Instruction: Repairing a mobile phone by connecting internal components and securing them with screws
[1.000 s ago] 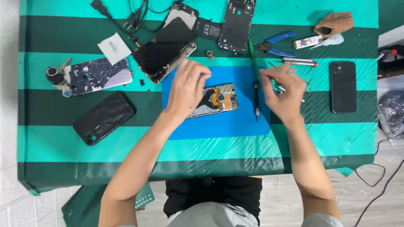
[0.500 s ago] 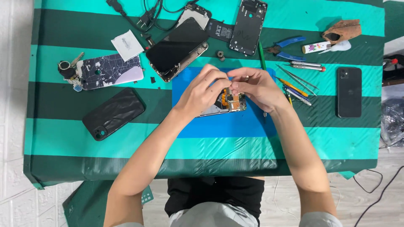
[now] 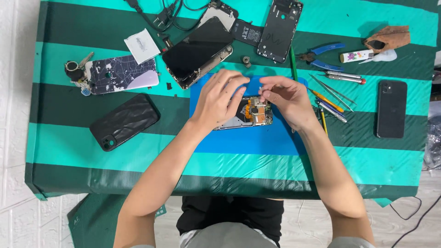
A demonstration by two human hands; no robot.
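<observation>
- An opened phone [image 3: 250,113], its boards and metal parts showing, is lying on a blue mat [image 3: 248,138] in the middle of the frame, on a tabletop [image 3: 69,133] covered with a cloth striped in teal and dark green.
- The left hand [image 3: 220,98] is resting over the phone's left part, hiding it; its fingers [image 3: 239,87] are curling down toward the phone's upper edge, and whether they are pinching anything cannot be told.
- The right hand [image 3: 287,98] is sitting just right of the phone, its fingertips [image 3: 262,94] drawn together at the phone's upper right corner, touching it or a tiny part there; which one cannot be told.
- The exposed middle of the phone is showing between the two hands, below the fingertips.
- A black phone screen [image 3: 197,50] is lying above the mat, and a dark back frame [image 3: 280,30] is lying in the upper middle of the frame.
- A marbled phone case [image 3: 121,73] and a black case [image 3: 124,121] are lying at the left.
- Blue-handled pliers [image 3: 321,55], tweezers and screwdrivers [image 3: 333,98] are lying right of the hands, with a black phone [image 3: 391,109] further right.
</observation>
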